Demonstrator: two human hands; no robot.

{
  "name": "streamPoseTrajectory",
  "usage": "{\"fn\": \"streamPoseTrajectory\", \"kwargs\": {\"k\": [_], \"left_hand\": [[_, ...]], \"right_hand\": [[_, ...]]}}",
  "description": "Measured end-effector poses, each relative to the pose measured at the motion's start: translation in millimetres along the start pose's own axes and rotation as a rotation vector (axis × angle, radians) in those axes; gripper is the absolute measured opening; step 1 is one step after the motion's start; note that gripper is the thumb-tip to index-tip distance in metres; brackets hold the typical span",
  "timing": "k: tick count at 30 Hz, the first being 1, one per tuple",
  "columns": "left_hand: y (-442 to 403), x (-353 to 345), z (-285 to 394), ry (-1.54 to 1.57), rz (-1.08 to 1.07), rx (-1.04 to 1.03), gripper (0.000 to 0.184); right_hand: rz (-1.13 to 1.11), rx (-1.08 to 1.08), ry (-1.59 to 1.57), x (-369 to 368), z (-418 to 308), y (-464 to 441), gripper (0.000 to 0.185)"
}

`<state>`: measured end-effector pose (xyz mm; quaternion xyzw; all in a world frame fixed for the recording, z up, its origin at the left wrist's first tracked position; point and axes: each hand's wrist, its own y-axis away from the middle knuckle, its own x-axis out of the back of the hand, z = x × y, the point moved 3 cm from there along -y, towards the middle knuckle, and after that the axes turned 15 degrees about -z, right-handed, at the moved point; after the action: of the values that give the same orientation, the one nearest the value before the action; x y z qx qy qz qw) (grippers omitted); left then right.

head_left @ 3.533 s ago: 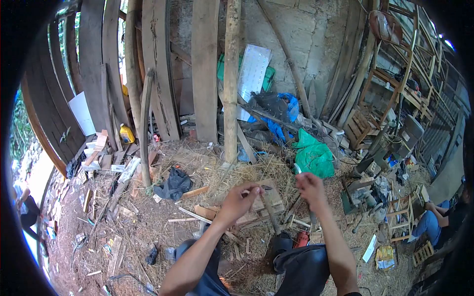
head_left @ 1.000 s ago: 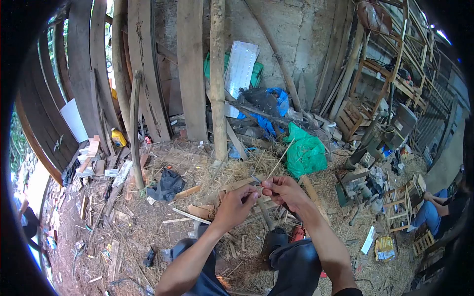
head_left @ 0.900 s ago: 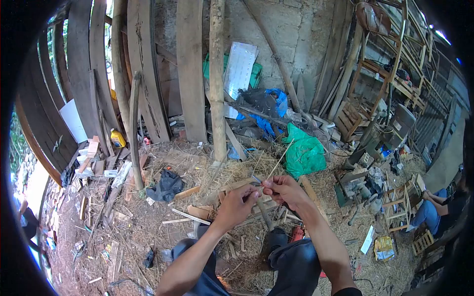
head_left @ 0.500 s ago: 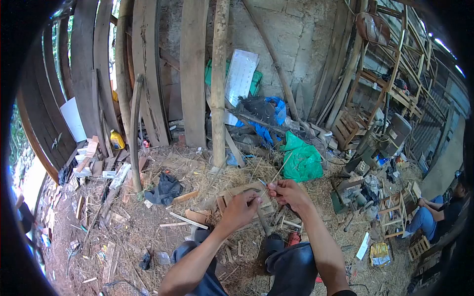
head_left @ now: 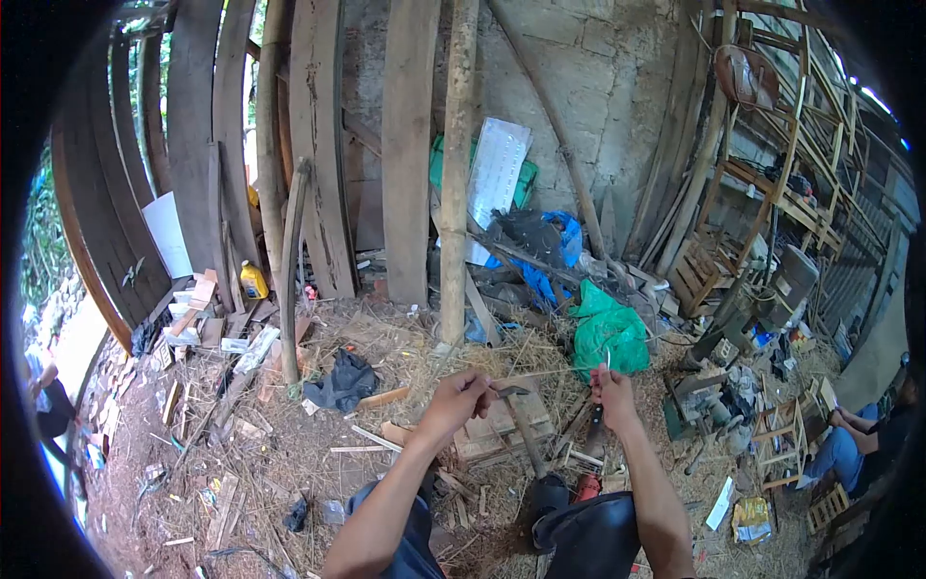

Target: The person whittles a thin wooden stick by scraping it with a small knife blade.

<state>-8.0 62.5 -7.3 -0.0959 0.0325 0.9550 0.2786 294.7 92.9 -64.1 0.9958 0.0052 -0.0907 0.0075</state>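
Observation:
My right hand is closed around a small knife. Its dark handle sticks out below the fingers and a short bright blade points up above them. My left hand is pinched, apart from the right. A thin pale strip runs from its fingertips towards the right hand; its far end is hard to make out. Below and between the hands, a tool with a wooden handle leans over a flat wooden board. The tool's dark head lies close to my left fingers.
Straw and wood scraps cover the ground. A green sack lies ahead, a black cloth to the left. A wooden post stands in front. A seated person is at the right; another person shows at the left edge.
My hands have moved apart; the right one went right with the knife, whose blade now points up instead of left. The view has shifted slightly left.

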Motion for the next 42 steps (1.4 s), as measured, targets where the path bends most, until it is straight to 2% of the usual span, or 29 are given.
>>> {"fn": "streamPoseTrajectory", "kwargs": {"k": [4,8,10,13,14,16,18,20,23,25,30,32,34,36,37,39,40,41,42], "left_hand": [[-4,0,1,0.218,0.016,-0.081,0.018],[-4,-10,0,0.298,-0.024,-0.111,0.018],[-5,-18,2,0.289,-0.045,-0.124,0.018],[-7,-24,2,0.286,-0.034,-0.179,0.018],[-7,-25,1,0.267,-0.036,-0.179,0.018],[-7,-29,1,0.247,-0.047,-0.173,0.017],[-1,-37,1,-0.020,-0.103,-0.169,0.018],[2,-44,-3,-0.089,-0.167,-0.135,0.017],[1,-50,-6,-0.148,-0.238,-0.108,0.016],[-2,-51,-6,-0.140,-0.243,-0.107,0.016],[-6,-53,2,0.090,-0.172,-0.094,0.017],[-5,-47,1,0.132,-0.133,-0.099,0.019],[-4,-41,1,0.178,-0.090,-0.113,0.023],[-3,-36,3,0.248,-0.029,-0.122,0.028],[-3,-35,5,0.248,-0.028,-0.124,0.028],[-1,-34,9,0.298,0.016,-0.126,0.027],[-1,-33,10,0.298,0.016,-0.127,0.027],[0,-32,10,0.326,0.019,-0.137,0.027],[0,-31,10,0.355,0.024,-0.147,0.027]], "right_hand": [[-0.040,0.006,-0.091,-24,9,-7,0.027],[-0.175,0.211,0.215,-79,-15,7,0.032],[-0.142,0.164,0.274,-93,-23,9,0.034],[-0.123,0.337,0.536,-108,-35,14,0.035],[-0.118,0.331,0.537,-109,-33,15,0.035],[-0.129,0.345,0.248,-117,-49,22,0.032],[-0.114,0.340,0.194,-119,-65,31,0.030],[-0.088,0.342,0.133,-114,-70,31,0.029],[-0.083,0.243,0.063,-102,-69,27,0.026],[-0.118,0.231,0.130,-102,-57,21,0.026],[-0.261,0.266,0.252,-120,-55,24,0.029],[-0.209,-0.049,0.011,-102,-41,13,0.027],[-0.251,-0.065,0.051,-85,-16,2,0.026],[-0.181,0.205,0.177,-78,-1,-1,0.025],[-0.184,0.207,0.178,-90,-22,12,0.025],[-0.278,0.071,0.375,-111,-55,39,0.024],[-0.279,0.072,0.375,-107,-48,37,0.024],[-0.292,0.094,0.726,-101,-36,31,0.026],[-0.303,0.103,0.902,-99,-32,30,0.027]]}}
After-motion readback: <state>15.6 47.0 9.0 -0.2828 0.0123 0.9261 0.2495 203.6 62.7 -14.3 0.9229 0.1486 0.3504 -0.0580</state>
